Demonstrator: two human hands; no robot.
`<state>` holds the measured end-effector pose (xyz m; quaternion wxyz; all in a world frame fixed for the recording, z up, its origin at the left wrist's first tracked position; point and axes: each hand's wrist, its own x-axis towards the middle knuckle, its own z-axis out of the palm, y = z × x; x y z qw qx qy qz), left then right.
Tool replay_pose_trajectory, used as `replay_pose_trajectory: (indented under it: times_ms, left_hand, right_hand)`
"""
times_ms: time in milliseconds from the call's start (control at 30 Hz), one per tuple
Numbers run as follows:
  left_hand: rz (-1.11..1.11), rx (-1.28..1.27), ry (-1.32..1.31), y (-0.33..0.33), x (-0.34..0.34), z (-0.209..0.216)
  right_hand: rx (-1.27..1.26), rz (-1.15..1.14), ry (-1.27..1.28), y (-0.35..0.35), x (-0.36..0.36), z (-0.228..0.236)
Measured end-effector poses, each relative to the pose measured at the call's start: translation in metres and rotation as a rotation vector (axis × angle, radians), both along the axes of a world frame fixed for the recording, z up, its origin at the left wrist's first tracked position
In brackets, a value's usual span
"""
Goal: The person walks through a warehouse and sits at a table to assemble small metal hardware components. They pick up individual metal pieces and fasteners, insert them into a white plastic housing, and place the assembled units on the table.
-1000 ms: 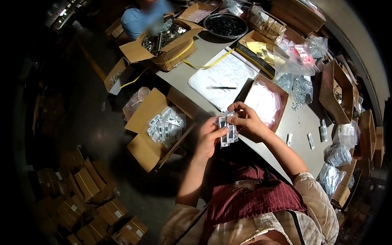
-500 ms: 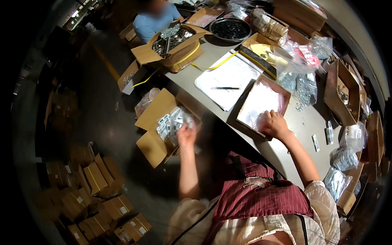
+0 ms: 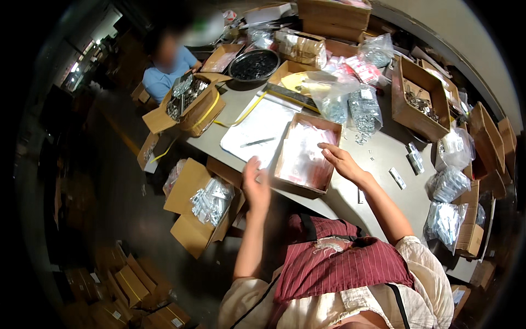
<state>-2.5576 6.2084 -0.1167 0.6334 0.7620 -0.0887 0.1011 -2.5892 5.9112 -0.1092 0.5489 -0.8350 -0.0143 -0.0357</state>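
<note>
My left hand (image 3: 256,185) is raised near the table's front edge, between a carton of packed metal parts (image 3: 211,200) and a shallow cardboard box (image 3: 285,164). It is slightly blurred, with fingers apart and nothing seen in it. Clear plastic bags (image 3: 308,156) with pinkish edges fill the shallow box. My right hand (image 3: 344,164) is over that box's right side, fingers stretched toward the bags and holding nothing visible. Papers (image 3: 249,129) with a pen (image 3: 257,142) on them lie just left of the box.
A carton of metal pieces (image 3: 205,112) and a black bowl of dark parts (image 3: 253,65) stand farther back. A person in blue (image 3: 169,68) is beyond the table's left end. Small metal parts (image 3: 397,178) and bagged hardware (image 3: 446,222) lie to the right. Stacked cartons (image 3: 131,282) occupy the lower left.
My left hand has come up from the carton of packed parts toward the shallow box. My right hand has withdrawn from among the bags to the box's right side. The whole view has shifted.
</note>
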Motion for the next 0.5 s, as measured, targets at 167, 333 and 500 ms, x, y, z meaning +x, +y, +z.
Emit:
replay_pose_trajectory:
  times_ms: [167, 333, 500]
  left_hand:
    - [-0.458, 0.459, -0.486, -0.099, -0.009, 0.078]
    - [-0.612, 0.254, 0.119, -0.152, -0.02, 0.074]
    - [-0.747, 0.368, -0.1, -0.186, -0.038, 0.066]
  right_hand:
    - [0.266, 0.121, 0.159, -0.023, -0.038, 0.049]
    - [0.388, -0.135, 0.083, -0.048, -0.079, 0.068]
    - [-0.105, -0.367, -0.165, -0.081, -0.129, 0.05]
